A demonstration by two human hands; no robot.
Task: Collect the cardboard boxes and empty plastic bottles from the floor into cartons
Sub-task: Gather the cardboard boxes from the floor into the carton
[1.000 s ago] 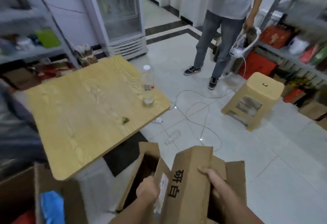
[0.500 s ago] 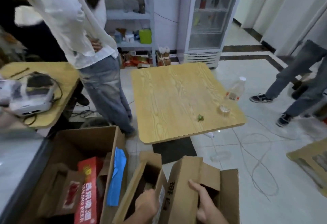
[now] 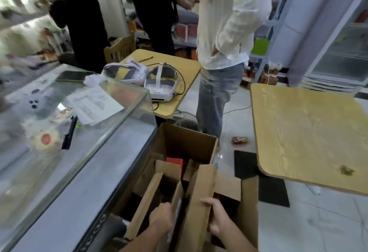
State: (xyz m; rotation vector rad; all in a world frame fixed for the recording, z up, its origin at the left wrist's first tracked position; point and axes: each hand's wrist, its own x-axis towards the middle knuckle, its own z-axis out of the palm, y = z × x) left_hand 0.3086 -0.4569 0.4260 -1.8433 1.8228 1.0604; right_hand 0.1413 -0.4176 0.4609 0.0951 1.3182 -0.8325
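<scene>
I hold a brown cardboard box (image 3: 201, 196) with open flaps at the bottom middle of the head view. My left hand (image 3: 160, 221) grips its left flap. My right hand (image 3: 219, 217) grips its middle panel from the right. The box hangs just over the near edge of a large open carton (image 3: 187, 142) on the floor, which holds a red box (image 3: 174, 161) and other cardboard. A small crushed reddish item (image 3: 240, 140) lies on the floor tiles beyond the carton.
A glass counter (image 3: 79, 132) with papers and a pen runs along the left. A square wooden table (image 3: 306, 132) stands at the right on a black base. A person in jeans (image 3: 217, 92) stands just behind the carton, by a table with headsets (image 3: 159, 84).
The view has swung left, from the floor and stool to the counter and the big carton. The box in my hands has come over that carton; both grips are the same.
</scene>
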